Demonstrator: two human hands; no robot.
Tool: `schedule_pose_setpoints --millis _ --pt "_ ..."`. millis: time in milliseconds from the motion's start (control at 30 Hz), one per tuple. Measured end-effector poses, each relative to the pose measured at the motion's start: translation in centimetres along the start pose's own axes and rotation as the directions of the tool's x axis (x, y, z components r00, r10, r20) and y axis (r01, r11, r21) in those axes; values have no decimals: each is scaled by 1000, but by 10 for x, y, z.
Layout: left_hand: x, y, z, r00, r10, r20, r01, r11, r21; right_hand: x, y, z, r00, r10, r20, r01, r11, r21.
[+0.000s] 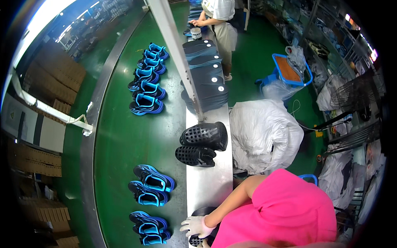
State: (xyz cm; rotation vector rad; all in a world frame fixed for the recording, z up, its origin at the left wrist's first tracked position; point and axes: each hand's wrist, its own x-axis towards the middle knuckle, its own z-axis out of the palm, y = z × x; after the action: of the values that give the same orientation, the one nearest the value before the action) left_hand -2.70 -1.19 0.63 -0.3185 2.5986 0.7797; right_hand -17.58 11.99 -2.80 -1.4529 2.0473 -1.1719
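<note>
At the lower edge, my right hand, in a white glove, reaches over the narrow metal bench with its fingers spread. It lies against a black shoe-shaped piece with another dark, perforated piece just below; whether it presses on either is unclear. Only a bit of my left hand shows at the bottom rim beside that perforated piece, its fingers mostly hidden. Farther up the bench lie two black shoe-shaped pieces with rows of round holes.
Black-and-blue shoes stand in groups on the green conveyor belt. Stacks of dark flat pieces fill the far bench, behind a white post. A co-worker stands there. A white sack and blue-rimmed bin are right.
</note>
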Motion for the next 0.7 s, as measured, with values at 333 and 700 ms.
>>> schedule_pose_setpoints --millis 333,700 --pt "11 31 -10 992 -110 69 107 993 46 -3 27 -4 984 -62 167 51 996 70" --pt "-22 23 -41 988 -155 29 154 988 27 5 28 0 969 -41 244 25 998 65"
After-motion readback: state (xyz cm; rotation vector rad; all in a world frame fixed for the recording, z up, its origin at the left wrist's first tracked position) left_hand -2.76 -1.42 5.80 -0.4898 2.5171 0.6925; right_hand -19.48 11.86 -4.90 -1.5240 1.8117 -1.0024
